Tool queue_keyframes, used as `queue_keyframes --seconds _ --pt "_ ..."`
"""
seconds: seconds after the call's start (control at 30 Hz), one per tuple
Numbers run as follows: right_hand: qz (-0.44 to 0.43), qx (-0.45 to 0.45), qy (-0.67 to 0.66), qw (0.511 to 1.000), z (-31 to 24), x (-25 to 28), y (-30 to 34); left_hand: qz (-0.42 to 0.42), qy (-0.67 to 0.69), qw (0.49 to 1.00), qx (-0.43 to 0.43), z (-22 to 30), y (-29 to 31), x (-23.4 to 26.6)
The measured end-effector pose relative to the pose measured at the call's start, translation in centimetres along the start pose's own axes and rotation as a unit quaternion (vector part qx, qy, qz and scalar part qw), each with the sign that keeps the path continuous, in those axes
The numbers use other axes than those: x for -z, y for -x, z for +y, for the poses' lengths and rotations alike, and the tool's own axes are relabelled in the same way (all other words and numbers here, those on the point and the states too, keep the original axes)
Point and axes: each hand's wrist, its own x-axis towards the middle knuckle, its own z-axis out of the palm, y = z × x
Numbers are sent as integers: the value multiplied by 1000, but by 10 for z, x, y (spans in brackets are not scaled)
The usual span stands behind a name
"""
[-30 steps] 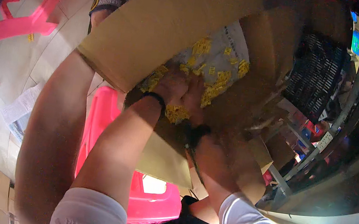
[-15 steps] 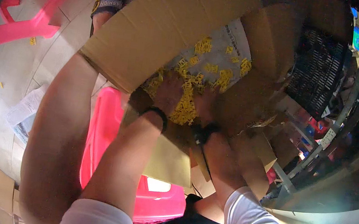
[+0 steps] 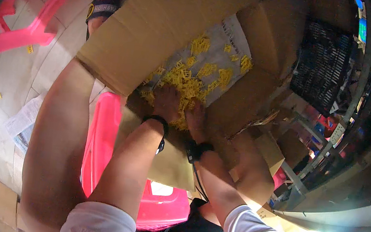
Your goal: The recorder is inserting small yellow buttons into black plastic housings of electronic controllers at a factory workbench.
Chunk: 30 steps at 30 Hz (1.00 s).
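A cardboard box [image 3: 156, 21] stands tilted before me with its flaps out. On the pale sheet [image 3: 228, 32] inside lie many small yellow comb-like plastic pieces [image 3: 183, 78], in a loose heap with a few clumps further off. My left hand [image 3: 167, 101], wearing a dark wristband, rests palm down on the heap's near left side, fingers apart. Beside it my right hand [image 3: 195, 117], a black watch at its wrist, touches the heap's right side with its fingers stretched out. Shadow and the pieces partly hide the fingertips of both hands.
A pink plastic stool [image 3: 102, 137] stands below the box; another pink stool [image 3: 43, 15] lies at the far left. At the right are a black slotted crate [image 3: 321, 64] and a metal shelf frame [image 3: 343, 124]. Papers [image 3: 26, 117] lie on the tiled floor.
Both hands have drawn nearer to me and closer together, and yellow pieces have gathered between and ahead of them. The view has shifted slightly.
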Motion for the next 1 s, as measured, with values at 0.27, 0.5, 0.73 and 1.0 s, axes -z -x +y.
queue_keyframes --seconds 0.27,0.5,0.73,1.0 --pt "-18 -71 -171 983 -21 -22 19 47 -82 995 16 12 12 -44" --pt "-88 -98 -197 971 -26 -20 16 55 68 994 71 -21 13 -50" --pt "-109 -139 -365 914 -16 -27 17 38 64 996 53 -24 19 -55" --pt "-77 -34 -161 983 19 -32 22 33 50 998 35 -9 4 -30"
